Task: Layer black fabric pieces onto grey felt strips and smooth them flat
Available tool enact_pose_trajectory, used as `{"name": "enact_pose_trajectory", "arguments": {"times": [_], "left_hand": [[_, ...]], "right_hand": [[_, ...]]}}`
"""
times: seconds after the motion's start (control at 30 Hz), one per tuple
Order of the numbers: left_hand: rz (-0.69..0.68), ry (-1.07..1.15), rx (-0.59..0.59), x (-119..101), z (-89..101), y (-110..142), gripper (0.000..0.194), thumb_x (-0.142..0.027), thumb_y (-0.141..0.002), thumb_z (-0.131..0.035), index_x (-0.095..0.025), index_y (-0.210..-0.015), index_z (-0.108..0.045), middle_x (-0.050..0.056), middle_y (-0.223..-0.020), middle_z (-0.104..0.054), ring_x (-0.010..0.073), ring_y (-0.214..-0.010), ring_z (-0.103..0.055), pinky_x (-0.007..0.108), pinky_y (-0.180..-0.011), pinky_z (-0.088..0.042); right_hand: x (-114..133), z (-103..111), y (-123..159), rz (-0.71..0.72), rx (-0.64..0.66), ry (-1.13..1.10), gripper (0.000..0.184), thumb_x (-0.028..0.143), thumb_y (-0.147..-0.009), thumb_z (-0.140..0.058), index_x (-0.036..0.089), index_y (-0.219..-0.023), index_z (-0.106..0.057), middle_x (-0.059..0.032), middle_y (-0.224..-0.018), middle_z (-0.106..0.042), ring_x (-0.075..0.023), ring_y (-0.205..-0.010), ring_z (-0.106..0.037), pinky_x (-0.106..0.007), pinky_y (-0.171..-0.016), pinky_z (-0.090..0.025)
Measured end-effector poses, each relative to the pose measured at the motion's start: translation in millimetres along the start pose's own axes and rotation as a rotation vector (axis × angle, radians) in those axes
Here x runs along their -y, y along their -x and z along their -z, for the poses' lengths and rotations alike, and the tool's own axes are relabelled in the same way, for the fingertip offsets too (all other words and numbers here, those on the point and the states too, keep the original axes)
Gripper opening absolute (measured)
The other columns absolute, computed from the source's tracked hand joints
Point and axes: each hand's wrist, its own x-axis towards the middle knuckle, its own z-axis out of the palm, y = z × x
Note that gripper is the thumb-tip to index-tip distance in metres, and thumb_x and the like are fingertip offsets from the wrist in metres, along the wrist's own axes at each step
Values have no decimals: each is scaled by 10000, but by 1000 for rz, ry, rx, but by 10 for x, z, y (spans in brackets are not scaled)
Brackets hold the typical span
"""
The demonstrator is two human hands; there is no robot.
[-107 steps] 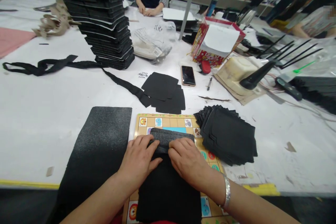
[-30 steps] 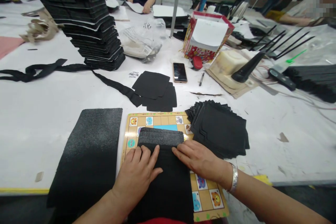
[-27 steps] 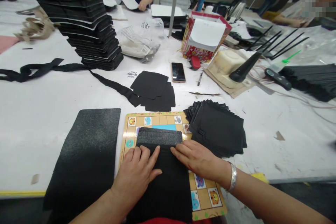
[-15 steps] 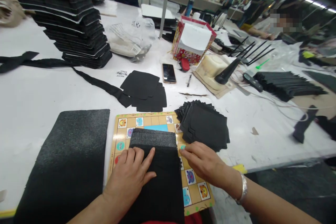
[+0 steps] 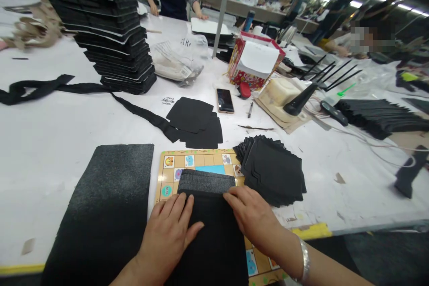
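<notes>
1. Well, largest of all: a long white-covered bench (image 5: 50,120) spanning the frame, with a yellow strip (image 5: 311,231) along its near edge.
2. Upper left of the frame, a tall, slightly uneven stack of black cut pieces (image 5: 110,40); top centre, a co-worker (image 5: 170,2) in a dark apron, at the far side of the bench.
3. Lower left, a wide sheet of speckled dark fabric (image 5: 100,214), flat on the bench, just left of a printed animal-square game board (image 5: 201,158).
4. Lower centre, on that board, a folded black fabric piece (image 5: 214,241), with a speckled grey flap (image 5: 206,182) at its far end and its near end running off the bottom of the frame.
5. On that piece, the left hand (image 5: 167,237): grip open, palm down, fingers spread, nothing clasped.
6. Right hand (image 5: 251,219): grip open too, lying flat, fingertips (image 5: 231,197) on the piece just below the flap.
7. Right of the board and touching it, a fanned pile of black cut pieces (image 5: 273,172); above the board, a smaller pile (image 5: 191,118) beside a long black strap (image 5: 140,114).
8. Upper centre, a smartphone (image 5: 225,100), then a silver bangle (image 5: 304,261) on the right wrist, and a small pen (image 5: 250,109).
</notes>
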Motion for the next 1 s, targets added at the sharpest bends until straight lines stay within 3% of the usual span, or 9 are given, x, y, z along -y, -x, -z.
{"name": "enact_pose_trajectory", "arguments": {"times": [0.13,0.3,0.4,0.63,0.73,0.83,0.9,1.0], "left_hand": [[40,59,16,110,-21,-125,275,-263,-890,-441,-170,-1119,-562,89,-1046,-617,210,-926,-568,354,-790,-441],[106,188,275,274,45,-358,326,-207,-801,-564,-215,-1127,-546,72,-1095,-553,210,-947,-553,366,-813,-474],[123,212,333,315,88,-441,341,-228,-775,-601,-231,-1113,-554,63,-1096,-536,223,-989,-528,389,-855,-457],[163,200,335,309,115,-433,350,-256,-771,-614,-253,-1117,-563,66,-1123,-525,239,-1024,-500,403,-854,-447],[165,183,325,311,113,-421,354,-259,-767,-620,-257,-1117,-565,68,-1135,-529,243,-1016,-507,397,-828,-454],[154,143,285,319,108,-409,344,-278,-769,-624,-252,-1107,-570,72,-1151,-537,243,-1010,-515,388,-811,-454],[151,102,222,312,105,-391,405,-297,-758,-641,-228,-1146,-546,86,-1173,-537,249,-1019,-514,380,-800,-452],[113,33,58,263,91,-335,469,-286,-765,-641,-190,-1203,-504,102,-1169,-560,248,-1011,-518,363,-784,-431]], "right_hand": [[188,-71,-365,-76,44,-93,115,148,-861,-509,176,-937,-591,-61,-888,-558,-191,-831,-497,-314,-747,-419],[227,-37,-564,-128,133,-147,20,179,-838,-570,170,-855,-576,-50,-863,-549,-188,-818,-496,-311,-743,-403],[205,-28,-538,-98,115,-123,21,175,-844,-561,176,-824,-570,-47,-849,-545,-185,-805,-482,-307,-732,-387],[171,-120,-416,214,8,2,69,120,-865,-495,174,-873,-538,-52,-878,-570,-184,-787,-480,-309,-705,-348],[79,-68,-375,84,53,34,52,159,-850,-530,166,-901,-531,-39,-784,-575,-185,-718,-507,-303,-658,-346],[-35,33,-332,-44,195,48,60,222,-840,-568,170,-831,-541,-29,-730,-591,-181,-675,-543,-290,-627,-343],[-72,87,-316,-62,255,47,111,262,-859,-547,178,-787,-545,-25,-722,-596,-179,-671,-556,-287,-624,-345],[-24,108,-353,-45,233,36,167,339,-860,-544,182,-808,-558,-41,-778,-603,-197,-734,-564,-298,-662,-367]]}}
